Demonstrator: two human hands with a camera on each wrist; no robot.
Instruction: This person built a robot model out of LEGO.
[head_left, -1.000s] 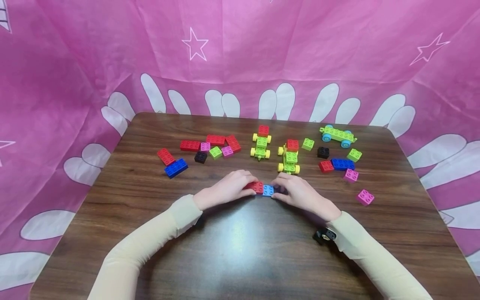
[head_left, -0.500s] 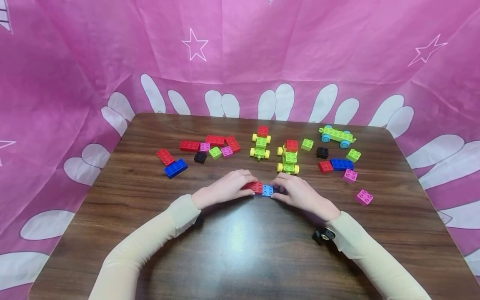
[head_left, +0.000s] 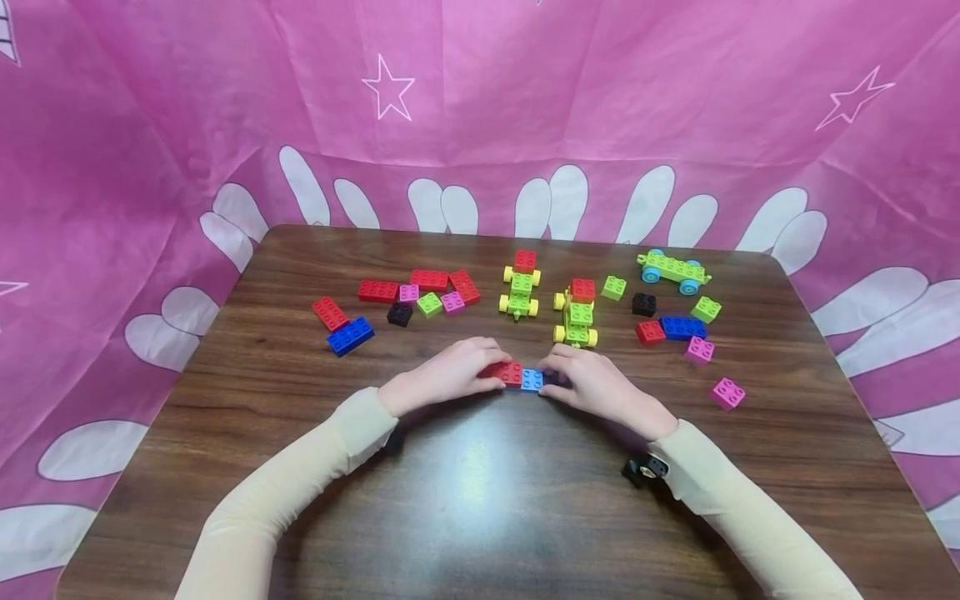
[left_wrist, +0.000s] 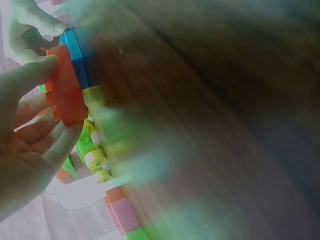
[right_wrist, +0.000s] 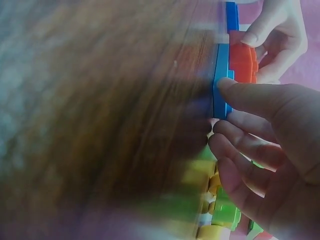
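Observation:
At the middle of the table, my left hand (head_left: 450, 375) grips a long red brick (left_wrist: 66, 87) between thumb and fingers. Its far end lies over a blue brick (head_left: 532, 380), whose bare studs show to the right of the red one in the head view. My right hand (head_left: 600, 387) pinches the outer end of that blue brick, thumb on the near side. In the right wrist view the blue brick (right_wrist: 221, 85) lies lower than the red brick (right_wrist: 242, 62), close along the tabletop. Fingers of both hands hide parts of the two bricks.
Behind the hands stand two lime cars with yellow wheels (head_left: 519, 292) (head_left: 576, 315). A lime car base with blue wheels (head_left: 673, 268) is at the back right. Loose bricks lie at left, including a blue brick (head_left: 350, 336), and at right, including a pink brick (head_left: 728, 393).
Both hands and the two bricks between them have shifted very slightly left. The grips look the same, and the other bricks and cars stay in place.

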